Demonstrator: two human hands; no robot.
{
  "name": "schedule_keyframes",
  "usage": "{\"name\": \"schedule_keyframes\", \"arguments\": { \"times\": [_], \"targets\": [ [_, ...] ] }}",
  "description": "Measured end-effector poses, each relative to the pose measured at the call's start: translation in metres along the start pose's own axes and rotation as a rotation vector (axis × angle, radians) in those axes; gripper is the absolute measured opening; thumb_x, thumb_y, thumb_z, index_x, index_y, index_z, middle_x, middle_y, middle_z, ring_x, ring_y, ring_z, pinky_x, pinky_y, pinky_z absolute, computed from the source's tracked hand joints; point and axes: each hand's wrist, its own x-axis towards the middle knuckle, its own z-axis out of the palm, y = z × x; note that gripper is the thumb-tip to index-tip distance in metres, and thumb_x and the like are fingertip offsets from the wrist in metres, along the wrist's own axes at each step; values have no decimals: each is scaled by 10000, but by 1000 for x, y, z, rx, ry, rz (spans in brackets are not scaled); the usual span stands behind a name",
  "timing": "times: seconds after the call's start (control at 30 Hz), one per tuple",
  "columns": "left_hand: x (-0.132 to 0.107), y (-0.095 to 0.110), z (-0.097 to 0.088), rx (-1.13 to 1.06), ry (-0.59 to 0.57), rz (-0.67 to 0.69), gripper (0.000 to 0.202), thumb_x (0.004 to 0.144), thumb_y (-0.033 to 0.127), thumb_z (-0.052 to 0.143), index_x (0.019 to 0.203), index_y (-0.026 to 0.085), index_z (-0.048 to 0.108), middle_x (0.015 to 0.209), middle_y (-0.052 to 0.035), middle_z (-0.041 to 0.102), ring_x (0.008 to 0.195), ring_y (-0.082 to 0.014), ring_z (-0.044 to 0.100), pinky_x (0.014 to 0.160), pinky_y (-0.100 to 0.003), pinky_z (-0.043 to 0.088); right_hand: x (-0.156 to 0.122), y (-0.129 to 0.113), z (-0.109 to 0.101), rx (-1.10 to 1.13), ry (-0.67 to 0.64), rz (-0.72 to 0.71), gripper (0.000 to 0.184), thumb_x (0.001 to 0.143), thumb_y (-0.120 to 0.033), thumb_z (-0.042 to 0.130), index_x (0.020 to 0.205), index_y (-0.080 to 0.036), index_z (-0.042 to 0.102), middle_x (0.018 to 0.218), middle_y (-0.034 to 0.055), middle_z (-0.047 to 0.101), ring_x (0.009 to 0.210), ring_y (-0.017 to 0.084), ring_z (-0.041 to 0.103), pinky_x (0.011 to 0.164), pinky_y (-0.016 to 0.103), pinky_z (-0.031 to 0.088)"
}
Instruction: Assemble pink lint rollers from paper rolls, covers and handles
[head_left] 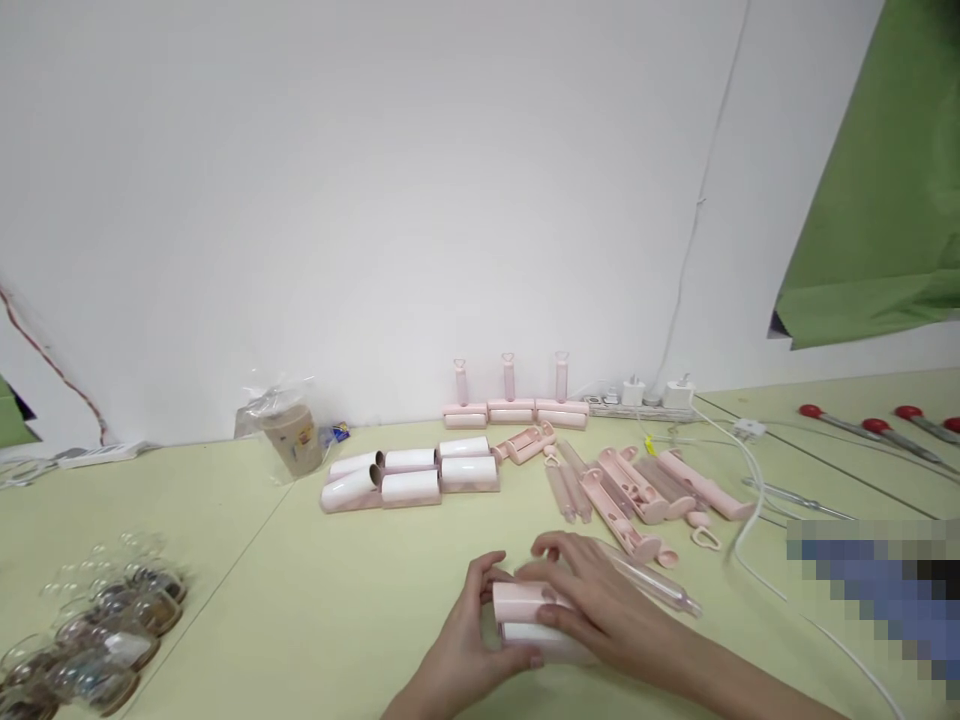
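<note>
A lint roller head, a pink cover over a white sticky roll, is between my two hands just above the table's front. My left hand grips its left end, thumb below and fingers bent round the far side. My right hand wraps over its top and right part, hiding much of it. Beyond my right hand lies a clear pinkish tube handle. Pink roller covers and more clear tubes lie in a loose pile past it, with small heart-shaped loops among them.
White sticky rolls lie in two rows left of centre. Three assembled lint rollers stand against the wall. A bagged cup, glass ornaments, a power strip, white cable and red-knobbed tools are around.
</note>
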Motion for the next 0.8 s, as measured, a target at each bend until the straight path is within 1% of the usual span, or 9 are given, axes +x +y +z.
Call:
{"name": "schedule_keyframes", "arguments": {
  "times": [0.1, 0.2, 0.3, 0.37, 0.43, 0.5, 0.57, 0.7, 0.8],
  "targets": [
    [-1, 2, 0, 62, -14, -15, 717, 603, 147, 663, 1214, 219, 295, 1082, -46, 481, 1012, -185, 479, 900, -286, 339, -7, 24, -16, -167, 72, 117, 312, 871, -378, 384, 1122, -240, 507, 1186, 115, 489, 1132, 271, 409, 895, 470, 348],
    [-1, 5, -1, 111, -22, -35, 732, 586, 146, 669, 1215, 212, 300, 1085, -51, 476, 1026, -197, 464, 912, -300, 325, -11, 49, -29, -331, 25, 184, 265, 728, -415, 580, 825, -172, 614, 1222, 174, 474, 1159, 398, 358, 900, 585, 257],
    [-1, 7, -1, 126, -31, -40, 736, 589, 165, 670, 1222, 206, 297, 1093, -60, 472, 1026, -206, 463, 905, -307, 334, -12, 57, -40, -304, -49, 179, 205, 694, -384, 622, 674, -186, 575, 1103, 141, 564, 1044, 361, 483, 844, 534, 347],
    [-2, 6, 0, 122, -31, -32, 747, 586, 182, 679, 1228, 203, 298, 1097, -63, 472, 1026, -209, 465, 905, -308, 338, -10, 49, -49, -232, -24, 216, 215, 802, -408, 495, 754, -203, 541, 889, 88, 615, 818, 257, 584, 696, 423, 449],
    [-2, 3, 0, 122, -19, -22, 762, 584, 202, 689, 1237, 200, 296, 1104, -64, 476, 1035, -210, 463, 915, -309, 335, -6, 33, -59, -46, 59, 284, 272, 848, -454, 407, 946, -213, 486, 719, 32, 588, 643, 195, 581, 568, 335, 461],
    [-2, 1, 1, 134, 6, -16, 760, 592, 229, 691, 1243, 201, 300, 1124, -66, 474, 1051, -213, 453, 923, -315, 334, 1, 17, -66, 219, 128, 309, 350, 846, -486, 400, 1079, -226, 418, 721, 16, 579, 627, 179, 584, 562, 310, 461],
    [-2, 0, 1, 162, 22, -13, 723, 601, 259, 688, 1228, 200, 334, 1160, -71, 460, 1074, -221, 435, 932, -322, 330, 7, 2, -65, 370, 123, 278, 361, 835, -493, 421, 1096, -244, 417, 787, 20, 589, 686, 180, 595, 609, 308, 465],
    [-3, 3, 0, 209, 14, -6, 662, 610, 298, 682, 1193, 186, 389, 1202, -79, 437, 1103, -235, 408, 949, -334, 315, 16, -13, -53, 290, 22, 204, 249, 842, -457, 437, 968, -247, 479, 847, 15, 590, 777, 181, 564, 694, 313, 445],
    [-3, 4, 0, 204, 10, -14, 697, 612, 316, 685, 1215, 180, 363, 1212, -86, 428, 1106, -233, 408, 948, -333, 319, 15, -15, -52, 233, -20, 177, 228, 848, -443, 431, 954, -249, 486, 841, 13, 591, 765, 177, 550, 675, 296, 441]
  ]
}}
